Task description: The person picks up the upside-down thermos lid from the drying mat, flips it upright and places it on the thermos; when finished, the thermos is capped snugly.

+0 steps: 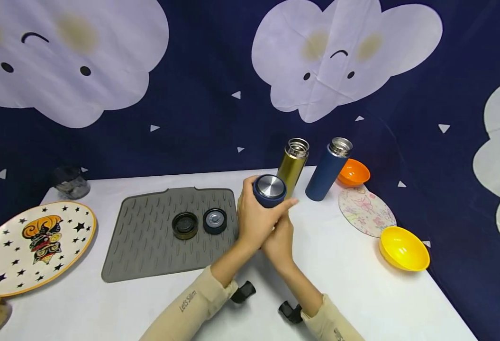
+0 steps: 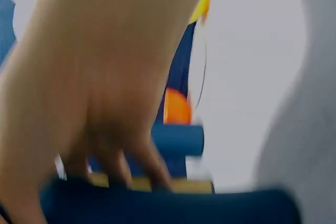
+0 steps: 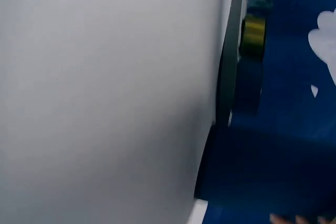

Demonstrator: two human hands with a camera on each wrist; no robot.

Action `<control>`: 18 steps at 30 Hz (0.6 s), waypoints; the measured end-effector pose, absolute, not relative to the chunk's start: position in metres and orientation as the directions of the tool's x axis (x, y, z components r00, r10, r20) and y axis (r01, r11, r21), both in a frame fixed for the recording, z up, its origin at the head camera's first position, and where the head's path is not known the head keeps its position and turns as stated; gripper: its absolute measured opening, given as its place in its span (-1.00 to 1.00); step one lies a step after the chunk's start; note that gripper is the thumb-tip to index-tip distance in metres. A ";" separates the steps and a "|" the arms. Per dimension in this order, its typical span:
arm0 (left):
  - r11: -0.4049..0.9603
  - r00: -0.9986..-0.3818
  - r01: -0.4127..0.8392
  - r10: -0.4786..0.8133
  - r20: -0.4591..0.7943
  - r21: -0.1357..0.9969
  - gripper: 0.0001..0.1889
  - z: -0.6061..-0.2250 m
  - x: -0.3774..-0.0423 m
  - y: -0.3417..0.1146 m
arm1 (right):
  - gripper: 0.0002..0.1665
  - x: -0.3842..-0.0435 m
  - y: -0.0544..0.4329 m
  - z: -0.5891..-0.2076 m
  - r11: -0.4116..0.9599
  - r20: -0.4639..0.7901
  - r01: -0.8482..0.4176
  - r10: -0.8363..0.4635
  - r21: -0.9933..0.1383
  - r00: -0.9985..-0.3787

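Note:
A dark blue insulated bottle [image 1: 269, 191] with a steel-topped lid stands between both hands in the head view. The left hand [image 1: 256, 218] grips it at the top, around the lid, as the left wrist view also shows. Lower down, the right hand [image 1: 278, 239] holds the body, which is mostly hidden behind the hands. In the right wrist view the blue bottle [image 3: 262, 171] appears large, with a few fingertips at the bottom edge. Just behind the hands stand a gold bottle [image 1: 291, 168] and another blue bottle [image 1: 324, 175], both without lids.
Left of the hands lies a grey ridged mat [image 1: 147, 251] bearing a gold-edged lid [image 1: 185, 225] and a dark lid [image 1: 214, 221]. A patterned plate [image 1: 68, 227] is farther left. On the right are an orange bowl [image 1: 354, 173], a floral round mat [image 1: 366, 210] and a yellow bowl [image 1: 404, 248].

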State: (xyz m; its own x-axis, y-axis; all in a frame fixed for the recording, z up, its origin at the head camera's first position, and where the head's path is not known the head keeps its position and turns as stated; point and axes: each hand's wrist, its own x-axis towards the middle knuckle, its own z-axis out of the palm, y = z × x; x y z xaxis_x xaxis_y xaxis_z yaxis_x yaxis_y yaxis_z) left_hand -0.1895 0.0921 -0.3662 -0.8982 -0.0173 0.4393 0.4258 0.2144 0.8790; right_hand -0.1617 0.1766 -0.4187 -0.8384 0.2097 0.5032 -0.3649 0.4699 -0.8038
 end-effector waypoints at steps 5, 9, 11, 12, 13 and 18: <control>-0.080 -0.797 0.337 0.506 0.330 0.938 -0.34 -0.359 -0.228 0.057 | -0.13 -0.159 0.185 -0.412 0.412 0.429 -0.344 0.132 -0.844 -0.894; -0.076 -0.741 0.309 0.606 0.290 0.948 -0.16 -0.357 -0.236 0.035 | -0.10 -0.160 0.186 -0.412 0.399 0.386 -0.312 0.118 -0.862 -0.915; -0.009 -0.824 0.402 0.433 0.366 0.916 -0.04 -0.359 -0.220 0.045 | -0.20 -0.159 0.184 -0.412 0.405 0.394 -0.314 0.130 -0.859 -0.910; 0.036 -0.864 0.428 0.309 0.397 0.903 -0.01 -0.360 -0.210 0.054 | -0.28 -0.159 0.183 -0.411 0.414 0.407 -0.323 0.131 -0.851 -0.904; 0.080 -0.885 0.445 0.191 0.424 0.892 -0.01 -0.362 -0.201 0.063 | -0.33 -0.158 0.182 -0.411 0.430 0.425 -0.334 0.132 -0.839 -0.896; 0.159 -0.884 0.467 0.100 0.457 0.870 -0.22 -0.361 -0.197 0.079 | -0.31 -0.158 0.178 -0.411 0.463 0.485 -0.375 0.140 -0.803 -0.863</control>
